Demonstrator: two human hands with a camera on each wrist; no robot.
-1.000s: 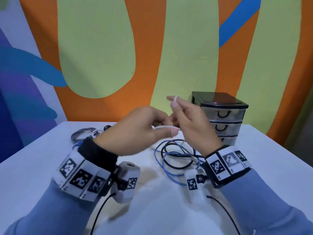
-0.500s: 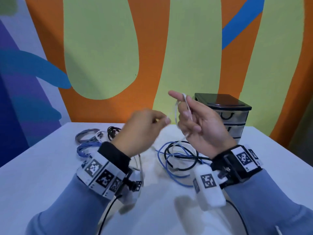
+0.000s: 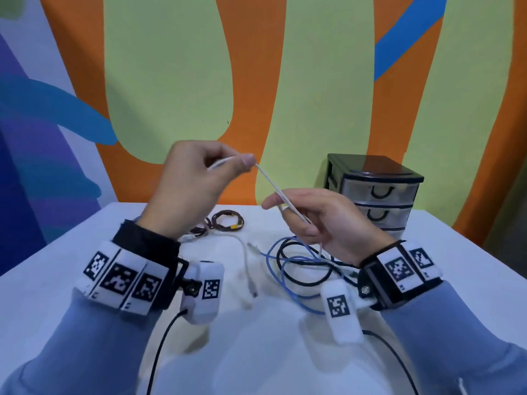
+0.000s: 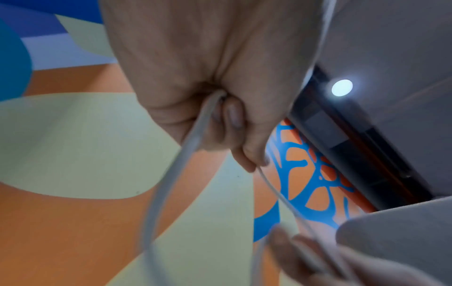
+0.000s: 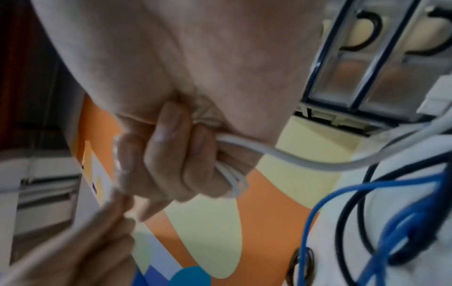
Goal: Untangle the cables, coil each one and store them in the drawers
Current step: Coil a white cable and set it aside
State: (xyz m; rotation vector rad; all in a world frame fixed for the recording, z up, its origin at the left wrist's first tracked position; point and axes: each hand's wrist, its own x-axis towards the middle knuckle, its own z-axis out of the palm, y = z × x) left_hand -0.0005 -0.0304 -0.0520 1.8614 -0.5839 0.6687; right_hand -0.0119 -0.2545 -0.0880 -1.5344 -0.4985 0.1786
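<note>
I count two hands of mine, the left hand (image 3: 186,185) and the right hand (image 3: 322,220), each with its grip closed on one white cable (image 3: 281,194). On the bench (image 3: 57,269) lie one blue cable (image 3: 278,269) and one black cable (image 3: 302,282), looped over each other, one loose whitish cable (image 3: 245,262), and one brown coil (image 3: 228,223). One drawer unit (image 3: 373,192) shows three drawers, two handles plainly visible.

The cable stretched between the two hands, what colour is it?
White; the cable shows best in the head view.
</note>
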